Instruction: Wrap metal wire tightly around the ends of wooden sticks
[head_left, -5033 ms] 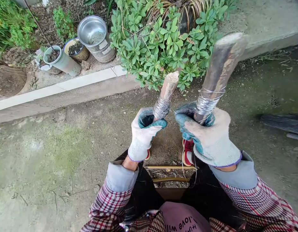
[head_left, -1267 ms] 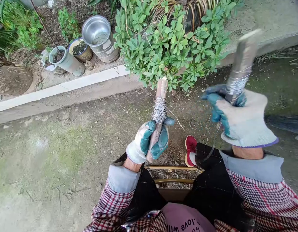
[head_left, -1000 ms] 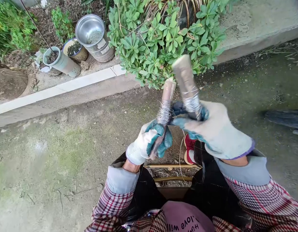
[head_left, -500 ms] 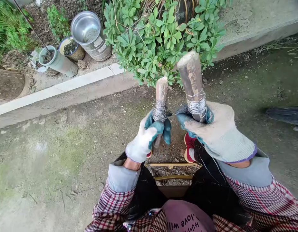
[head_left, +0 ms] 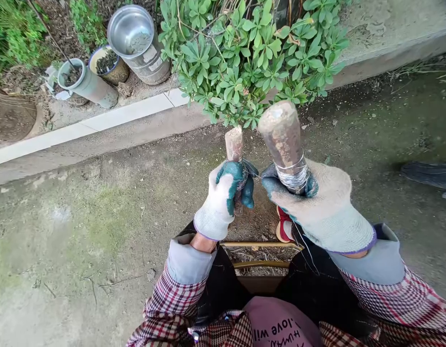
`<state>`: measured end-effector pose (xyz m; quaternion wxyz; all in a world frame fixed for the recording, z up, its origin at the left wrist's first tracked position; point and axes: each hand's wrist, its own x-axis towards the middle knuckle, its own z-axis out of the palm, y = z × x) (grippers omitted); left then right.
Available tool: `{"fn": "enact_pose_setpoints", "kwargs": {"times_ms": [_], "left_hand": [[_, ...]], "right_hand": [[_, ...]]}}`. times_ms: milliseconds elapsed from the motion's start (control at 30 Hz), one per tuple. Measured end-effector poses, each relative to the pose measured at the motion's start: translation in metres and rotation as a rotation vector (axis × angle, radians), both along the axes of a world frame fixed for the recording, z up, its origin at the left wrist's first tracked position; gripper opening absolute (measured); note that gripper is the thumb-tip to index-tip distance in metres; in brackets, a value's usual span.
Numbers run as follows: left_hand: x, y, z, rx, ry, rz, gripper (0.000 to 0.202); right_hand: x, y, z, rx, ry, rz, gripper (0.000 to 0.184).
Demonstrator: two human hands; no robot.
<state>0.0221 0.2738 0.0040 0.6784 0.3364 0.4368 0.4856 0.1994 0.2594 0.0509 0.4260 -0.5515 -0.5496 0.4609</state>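
Both hands wear white knit gloves with teal-coated fingers. My left hand (head_left: 226,193) is closed around a thin wooden stick (head_left: 234,144), its fingers covering most of the wire wound on it; the lower end pokes out below the fist. My right hand (head_left: 313,202) grips a thicker wooden stick (head_left: 282,135), tilted with its cut end toward the camera. Silvery wire (head_left: 294,176) is coiled round this stick just above my fingers. A fine strand seems to run between the two hands. Loose wire ends hang below my right hand over my leg.
A leafy green shrub (head_left: 237,67) overhangs the kerb ahead. Left of it stand a metal bucket (head_left: 150,67), a small pot (head_left: 116,74) and a tall grey-green pot (head_left: 94,89). A yellowish metal frame (head_left: 261,245) lies between my legs. A dark shoe (head_left: 430,173) shows at right.
My left hand has slid up its stick, now covering the wire coil, and that stick sits slightly lower. The thicker stick has dropped a little and tipped more toward the camera.
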Motion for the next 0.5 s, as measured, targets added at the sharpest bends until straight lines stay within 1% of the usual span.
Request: {"fn": "enact_pose_setpoints", "kwargs": {"times_ms": [100, 167, 367, 433, 500], "left_hand": [[-0.0023, 0.0002, 0.0011, -0.013, 0.028, 0.005, 0.049], [-0.0026, 0.0004, 0.0020, -0.030, 0.041, 0.024, 0.046], [0.0007, -0.0022, 0.0028, -0.001, 0.031, 0.053, 0.045], [0.0015, -0.0048, 0.0015, -0.002, 0.024, 0.051, 0.046], [0.0026, -0.0084, -0.0009, -0.006, -0.003, 0.074, 0.046]], "right_hand": [[-0.0036, -0.0013, 0.0034, 0.022, -0.060, 0.002, 0.023], [-0.0048, -0.0021, 0.0038, 0.041, -0.055, -0.003, 0.023], [-0.0054, -0.0047, -0.0017, 0.039, -0.023, -0.022, 0.024], [-0.0066, -0.0058, -0.0031, 0.038, -0.025, -0.030, 0.025], [-0.0080, -0.0070, -0.0047, 0.034, -0.016, -0.047, 0.024]]}}
